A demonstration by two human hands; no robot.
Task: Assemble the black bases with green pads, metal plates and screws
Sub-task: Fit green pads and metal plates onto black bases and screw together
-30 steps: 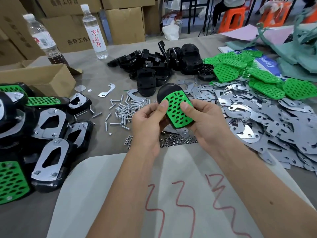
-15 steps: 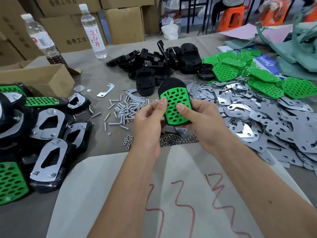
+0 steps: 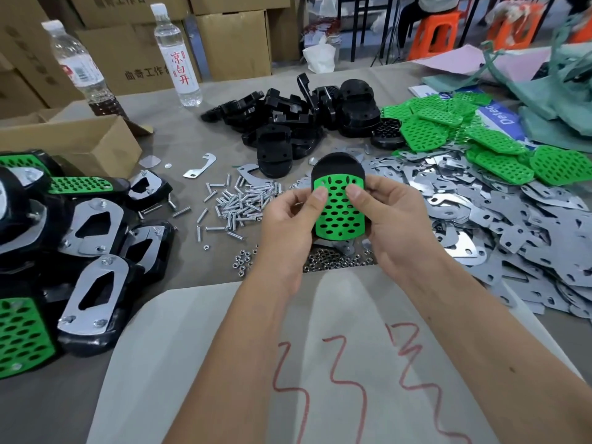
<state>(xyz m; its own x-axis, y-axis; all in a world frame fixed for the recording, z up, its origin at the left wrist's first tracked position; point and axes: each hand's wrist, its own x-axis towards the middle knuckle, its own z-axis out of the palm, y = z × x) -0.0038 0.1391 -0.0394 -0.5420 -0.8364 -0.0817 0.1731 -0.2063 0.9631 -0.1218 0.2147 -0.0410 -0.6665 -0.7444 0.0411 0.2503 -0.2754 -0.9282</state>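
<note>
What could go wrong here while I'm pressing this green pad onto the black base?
1. Both hands (left hand, right hand) hold the black base in the air, thumbs on the green pad; if the pad seats crooked, its holes may miss the screw holes.
2. A dropped piece would likely scatter the loose screws and nuts directly below.
3. The metal plates lie heaped beside the right hand; their edges could scratch a reaching hand.

Green pad is looking like matt perforated plastic; metal plates are gleaming; screws are shining; black bases are looking glossy.
</note>
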